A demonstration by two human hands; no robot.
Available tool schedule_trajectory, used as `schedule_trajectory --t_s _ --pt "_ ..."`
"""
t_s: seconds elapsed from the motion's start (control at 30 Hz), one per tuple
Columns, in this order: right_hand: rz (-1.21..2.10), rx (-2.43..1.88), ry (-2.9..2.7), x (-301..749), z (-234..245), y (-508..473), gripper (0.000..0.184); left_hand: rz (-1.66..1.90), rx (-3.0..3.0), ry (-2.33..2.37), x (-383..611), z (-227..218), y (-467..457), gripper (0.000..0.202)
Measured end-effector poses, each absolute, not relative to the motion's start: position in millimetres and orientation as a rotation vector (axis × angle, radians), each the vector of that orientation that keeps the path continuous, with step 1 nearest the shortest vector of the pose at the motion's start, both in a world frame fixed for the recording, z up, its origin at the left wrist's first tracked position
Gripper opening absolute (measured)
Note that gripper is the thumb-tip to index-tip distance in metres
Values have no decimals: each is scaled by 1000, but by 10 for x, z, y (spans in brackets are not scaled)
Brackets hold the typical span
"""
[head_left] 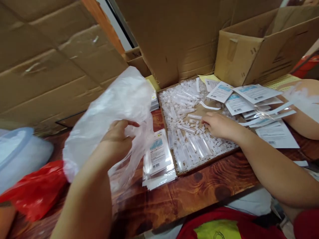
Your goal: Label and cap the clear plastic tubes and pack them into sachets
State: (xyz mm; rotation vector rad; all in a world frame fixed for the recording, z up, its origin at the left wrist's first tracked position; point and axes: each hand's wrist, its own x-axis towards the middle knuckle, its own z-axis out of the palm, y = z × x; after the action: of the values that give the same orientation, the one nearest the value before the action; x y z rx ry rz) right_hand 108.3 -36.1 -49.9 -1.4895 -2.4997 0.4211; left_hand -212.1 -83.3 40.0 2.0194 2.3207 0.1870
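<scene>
My left hand (119, 136) is at the mouth of a cloudy white plastic bag (109, 103), thumb and index finger apart against the film. Nothing shows between those fingers. Over a shallow cardboard tray (206, 162), my right hand (216, 124) has its fingers curled at the end of a clear plastic tube (194, 116). The tray is filled with many similar clear tubes (196, 144) and small whitish plastic pieces (171, 99). Between bag and tray lies a stack of printed cards in clear sleeves (159, 156).
More printed packets (256, 93) are piled over the tray's right side, beside another person's arm (299, 116). Behind stands an open cardboard box (241, 54) and tall cardboard panels (174, 39). A red plastic bag (37, 189) and a pale blue tub (25, 149) sit at left.
</scene>
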Motion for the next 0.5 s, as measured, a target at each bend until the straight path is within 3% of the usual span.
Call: schedule_trajectory --t_s 0.13,0.27,0.4,0.5 --pt "351 -1528 -2491 1029 -325 -469 27 -19 2097 2331 -2111 535 -1063 48" --pt "239 -1439 -2566 898 -251 -638 25 279 2590 1804 -2074 436 -1155 44" --pt "204 -1205 -2637 745 -267 -789 25 521 2588 1383 -1655 170 -1045 40" --pt "243 -1139 -2588 752 -291 -795 25 534 2560 1284 -1282 -29 -849 52"
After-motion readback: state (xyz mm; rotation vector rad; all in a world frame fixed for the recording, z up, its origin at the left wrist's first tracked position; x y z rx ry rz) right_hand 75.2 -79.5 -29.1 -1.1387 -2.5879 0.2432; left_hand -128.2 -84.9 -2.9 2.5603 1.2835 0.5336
